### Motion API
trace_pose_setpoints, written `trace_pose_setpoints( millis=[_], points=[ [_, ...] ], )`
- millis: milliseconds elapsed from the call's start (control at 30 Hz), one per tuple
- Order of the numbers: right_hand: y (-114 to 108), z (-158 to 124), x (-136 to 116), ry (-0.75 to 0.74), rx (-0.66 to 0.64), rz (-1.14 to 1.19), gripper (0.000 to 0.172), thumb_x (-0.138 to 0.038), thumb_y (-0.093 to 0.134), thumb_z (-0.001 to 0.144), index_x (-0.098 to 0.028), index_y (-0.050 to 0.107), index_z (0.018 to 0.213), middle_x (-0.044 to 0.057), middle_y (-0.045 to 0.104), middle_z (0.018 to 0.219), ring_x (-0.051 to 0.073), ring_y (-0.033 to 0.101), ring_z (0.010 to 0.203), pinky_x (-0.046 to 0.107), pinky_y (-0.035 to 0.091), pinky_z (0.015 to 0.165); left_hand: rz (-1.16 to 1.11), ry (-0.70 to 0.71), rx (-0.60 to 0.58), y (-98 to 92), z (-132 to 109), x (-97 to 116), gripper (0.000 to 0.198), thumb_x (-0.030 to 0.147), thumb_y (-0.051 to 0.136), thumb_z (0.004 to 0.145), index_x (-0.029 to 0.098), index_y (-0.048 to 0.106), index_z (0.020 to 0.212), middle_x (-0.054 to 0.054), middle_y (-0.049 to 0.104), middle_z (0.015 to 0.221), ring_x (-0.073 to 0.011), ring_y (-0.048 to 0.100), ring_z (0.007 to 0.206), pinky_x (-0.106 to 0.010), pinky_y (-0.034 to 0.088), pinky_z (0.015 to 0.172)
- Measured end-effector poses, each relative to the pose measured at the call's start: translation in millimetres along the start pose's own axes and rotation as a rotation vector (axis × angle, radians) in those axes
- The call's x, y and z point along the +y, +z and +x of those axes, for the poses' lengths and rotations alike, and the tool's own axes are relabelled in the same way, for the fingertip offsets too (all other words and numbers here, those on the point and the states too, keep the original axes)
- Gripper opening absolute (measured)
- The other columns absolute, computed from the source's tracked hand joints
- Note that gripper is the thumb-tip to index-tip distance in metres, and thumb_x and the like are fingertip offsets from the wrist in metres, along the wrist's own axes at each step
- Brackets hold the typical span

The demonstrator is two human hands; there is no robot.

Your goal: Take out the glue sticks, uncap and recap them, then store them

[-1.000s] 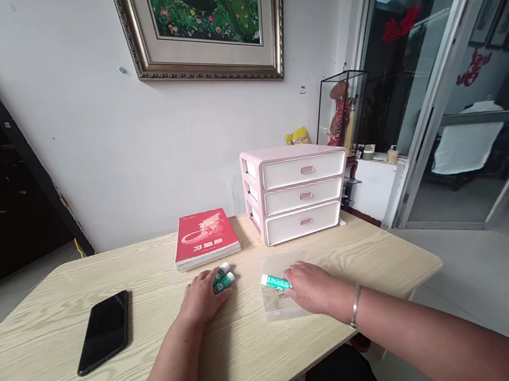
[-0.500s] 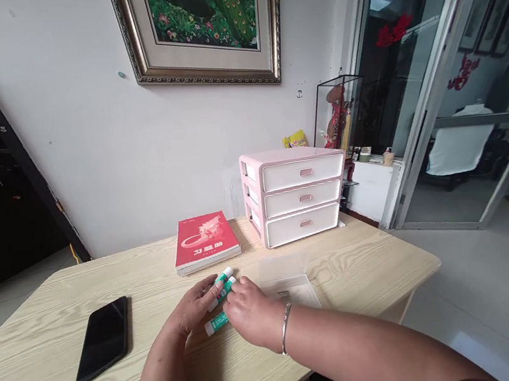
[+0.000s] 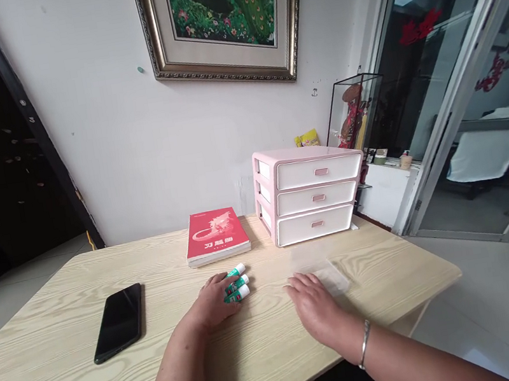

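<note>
Three glue sticks with green labels and white caps lie side by side: a rear glue stick [image 3: 237,270], a middle glue stick [image 3: 238,283] and a front glue stick [image 3: 238,295]. My left hand [image 3: 214,301] is closed around their left ends, with its fingers over the top and the thumb along the near side. To the right, my right hand [image 3: 315,306] lies palm down with fingers stretched out. It covers the left part of a clear plastic case [image 3: 335,277], which is hard to see against the wood.
A red book [image 3: 216,232] lies behind the glue sticks. The pink and white drawer unit [image 3: 318,196] stands at the back right. On the left of the wooden table [image 3: 280,354] is a black phone [image 3: 118,321]. A glass display case [image 3: 352,110] stands behind the drawers.
My right hand has left the glue sticks and moved right, onto the clear case. The glue sticks now lie evenly side by side under my left hand. The view has turned slightly left.
</note>
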State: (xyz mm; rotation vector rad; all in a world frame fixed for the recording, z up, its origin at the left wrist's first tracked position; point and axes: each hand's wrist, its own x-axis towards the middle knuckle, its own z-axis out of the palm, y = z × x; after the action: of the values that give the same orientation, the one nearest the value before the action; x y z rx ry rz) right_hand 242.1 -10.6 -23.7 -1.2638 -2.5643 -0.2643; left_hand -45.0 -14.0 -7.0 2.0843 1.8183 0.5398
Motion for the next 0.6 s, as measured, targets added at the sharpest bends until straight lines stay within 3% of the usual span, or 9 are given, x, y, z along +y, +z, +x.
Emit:
trace_pose_setpoints(
  millis=[133, 233, 300, 367, 467, 600],
  points=[
    [-7.9, -3.2, 15.7, 0.003, 0.097, -0.031, 0.031, -0.002, 0.047, 0.089, -0.018, 0.068, 0.104, 0.01, 0.067, 0.117, 0.031, 0.045, 0.132, 0.049, 0.025, 0.115, 0.029, -0.041, -0.035, -1.8, 0.4, 3.9, 0.075, 0.025, 0.069, 0.065, 0.029, 0.057, 0.139, -0.009, 0.045, 0.152, -0.0315, 0.036, 0.142, -0.043, 0.031, 0.115],
    [-16.9, 6.9, -4.6, -0.062, 0.236, 0.078, 0.023, -0.01, 0.05, 0.093, -0.02, 0.068, 0.103, 0.009, 0.068, 0.113, 0.028, 0.049, 0.128, 0.046, 0.03, 0.113, 0.002, -0.045, -0.048, -3.5, 0.3, 6.7, 0.074, 0.025, 0.07, 0.064, 0.03, 0.058, 0.137, -0.009, 0.044, 0.153, -0.0325, 0.032, 0.144, -0.044, 0.028, 0.117],
    [-19.2, 26.7, -24.3, -0.075, 0.261, 0.24, 0.024, -0.013, 0.048, 0.095, -0.022, 0.067, 0.106, 0.008, 0.068, 0.11, 0.023, 0.058, 0.114, 0.039, 0.039, 0.105, -0.038, -0.028, -0.033, -3.7, 0.3, 6.3, 0.075, 0.025, 0.074, 0.061, 0.027, 0.061, 0.135, -0.011, 0.045, 0.152, -0.0335, 0.031, 0.145, -0.043, 0.027, 0.118],
    [-16.8, 57.0, -40.6, 0.014, 0.204, 0.42, 0.029, -0.014, 0.043, 0.096, -0.019, 0.065, 0.114, 0.009, 0.068, 0.113, 0.019, 0.061, 0.108, 0.031, 0.044, 0.098, -0.126, -0.006, 0.009, -2.9, 0.4, 3.5, 0.072, 0.027, 0.075, 0.061, 0.022, 0.063, 0.131, -0.013, 0.048, 0.149, -0.0332, 0.036, 0.142, -0.041, 0.03, 0.116],
    [-5.0, 108.1, -53.3, 0.349, -0.002, 0.56, 0.032, -0.016, 0.042, 0.094, -0.016, 0.066, 0.117, 0.01, 0.07, 0.114, 0.019, 0.064, 0.109, 0.027, 0.046, 0.091, -0.313, -0.009, 0.089, -0.2, 2.0, -2.9, 0.058, 0.037, 0.066, 0.077, 0.015, 0.06, 0.13, -0.015, 0.06, 0.136, -0.0305, 0.055, 0.126, -0.039, 0.042, 0.107],
    [16.9, 145.3, -55.7, 0.425, -0.046, 0.559, 0.034, -0.021, 0.04, 0.096, -0.014, 0.066, 0.117, 0.015, 0.069, 0.115, 0.024, 0.064, 0.108, 0.031, 0.046, 0.086, -0.262, -0.094, 0.185, 5.4, 9.2, -6.0, 0.047, 0.04, 0.045, 0.093, 0.014, 0.059, 0.129, -0.015, 0.066, 0.128, -0.0274, 0.063, 0.115, -0.037, 0.047, 0.098]
  ],
)
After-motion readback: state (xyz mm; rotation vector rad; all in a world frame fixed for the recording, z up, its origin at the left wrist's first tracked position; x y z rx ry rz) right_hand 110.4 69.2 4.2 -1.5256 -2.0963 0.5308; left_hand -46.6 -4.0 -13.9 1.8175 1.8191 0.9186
